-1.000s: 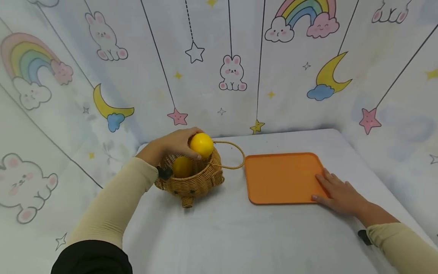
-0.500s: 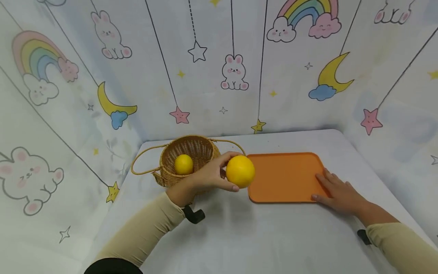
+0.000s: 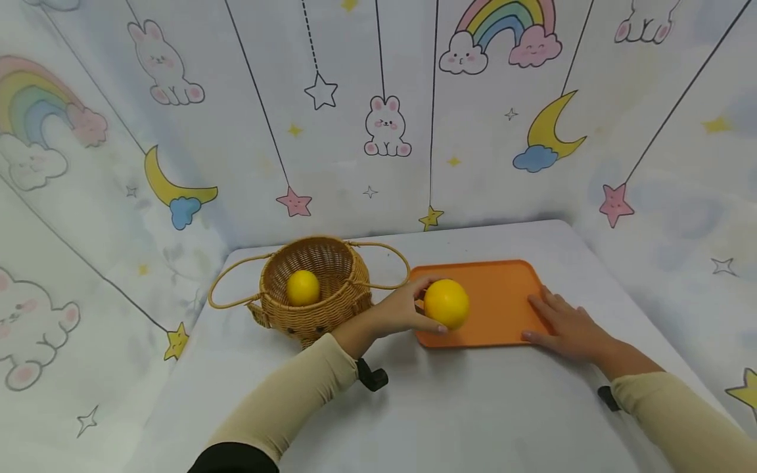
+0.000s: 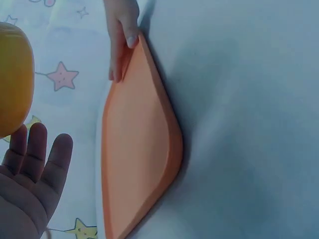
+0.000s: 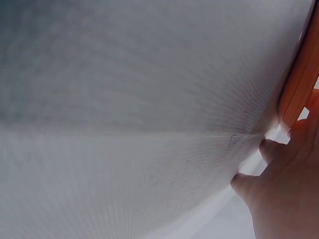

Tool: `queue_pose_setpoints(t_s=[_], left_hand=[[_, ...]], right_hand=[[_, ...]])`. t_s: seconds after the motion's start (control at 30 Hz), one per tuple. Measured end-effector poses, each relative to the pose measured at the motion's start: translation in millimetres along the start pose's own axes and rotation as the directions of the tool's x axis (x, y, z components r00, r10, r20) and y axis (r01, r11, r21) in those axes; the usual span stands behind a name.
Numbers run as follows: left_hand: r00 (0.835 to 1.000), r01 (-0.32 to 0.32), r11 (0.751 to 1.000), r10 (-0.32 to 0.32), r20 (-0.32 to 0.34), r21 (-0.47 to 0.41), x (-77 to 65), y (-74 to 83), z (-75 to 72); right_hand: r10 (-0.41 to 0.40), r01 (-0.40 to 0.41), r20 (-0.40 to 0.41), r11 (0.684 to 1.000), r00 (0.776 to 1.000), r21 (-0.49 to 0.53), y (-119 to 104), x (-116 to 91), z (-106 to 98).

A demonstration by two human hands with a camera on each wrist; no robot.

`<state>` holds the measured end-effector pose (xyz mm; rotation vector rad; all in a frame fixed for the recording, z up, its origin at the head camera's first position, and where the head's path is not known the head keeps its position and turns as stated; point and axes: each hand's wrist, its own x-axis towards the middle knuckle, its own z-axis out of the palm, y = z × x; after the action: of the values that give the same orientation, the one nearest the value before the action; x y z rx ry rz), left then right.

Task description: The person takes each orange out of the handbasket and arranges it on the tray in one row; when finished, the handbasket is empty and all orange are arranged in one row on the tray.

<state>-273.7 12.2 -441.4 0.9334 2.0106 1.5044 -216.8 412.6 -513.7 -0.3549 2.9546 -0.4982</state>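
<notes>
My left hand point(image 3: 403, 310) pinches a yellow ball point(image 3: 447, 304) between thumb and fingers, above the near left part of an orange tray point(image 3: 503, 299). In the left wrist view the ball point(image 4: 14, 79) shows at the left edge, over the fingers point(image 4: 36, 149). My right hand point(image 3: 570, 330) rests on the tray's right edge, its fingers lying over the rim. A second yellow ball point(image 3: 303, 288) sits inside a wicker basket point(image 3: 331, 314) on the left. The left forearm passes in front of the basket's lower front.
White cloth point(image 3: 473, 407) covers the table. Two looped handles stick out from the basket, the right handle point(image 3: 387, 246) reaching close to the tray. A curtain point(image 3: 331, 144) printed with rabbits, stars and rainbows hangs behind and at both sides.
The left hand has lifted one ball out of the basket and carried it right, over to the tray. The right hand stays at the tray's edge. The head view has shifted slightly.
</notes>
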Motion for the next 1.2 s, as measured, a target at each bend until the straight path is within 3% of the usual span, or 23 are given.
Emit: queue_pose_setpoints(t_s=[0.2,0.33,0.5,0.73,1.07,1.2], left_hand=[[0.996,0.067,0.997,-0.064,-0.067,0.036,55.1,-17.2,22.6],[0.994,0.074,0.997,-0.071,-0.081,0.033,91.1,-31.2,41.7],[0.992,0.090,0.993,-0.083,-0.095,0.075,122.3,-43.6,60.0],[0.993,0.103,0.942,-0.080,-0.084,0.319,136.4,-50.8,76.3],[0.992,0.120,0.909,-0.092,-0.088,0.400,145.5,-53.7,89.9],[0.995,0.092,0.862,-0.056,-0.087,0.499,149.0,-50.5,96.6]], right_hand=[[0.010,-0.010,0.012,1.000,1.000,-0.005,-4,6,3],[0.021,-0.021,0.022,1.000,1.000,-0.009,-9,7,3],[0.000,0.000,0.011,1.000,1.000,0.014,-20,8,0],[0.008,-0.008,0.024,1.000,1.000,0.001,-22,8,-1],[0.024,-0.024,0.011,1.000,1.000,-0.005,-11,-1,-2],[0.041,-0.041,0.011,0.999,0.999,0.001,-5,-4,0]])
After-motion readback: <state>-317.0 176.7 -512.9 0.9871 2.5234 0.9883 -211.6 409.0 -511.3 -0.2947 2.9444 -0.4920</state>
